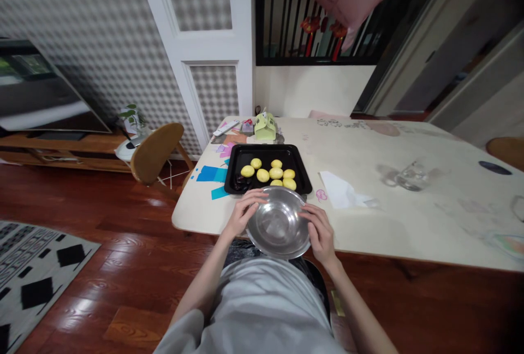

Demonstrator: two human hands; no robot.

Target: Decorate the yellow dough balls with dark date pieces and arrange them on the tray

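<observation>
I hold an empty steel bowl (278, 224) over the table's near edge, tilted a little toward me. My left hand (243, 213) grips its left rim and my right hand (319, 231) grips its right rim, fingers curled round the edge. Just beyond the bowl lies a black baking tray (239, 158) with several yellow dough balls (268, 172) grouped in its middle and right part.
A pale table (409, 217) carries a white paper sheet (341, 191), a clear glass jug (410, 176), a green box (265, 125), a remote (225, 128) and coloured paper scraps (210, 174). A wooden chair (155, 153) stands at the left corner. A patterned rug (28, 272) lies on the wood floor.
</observation>
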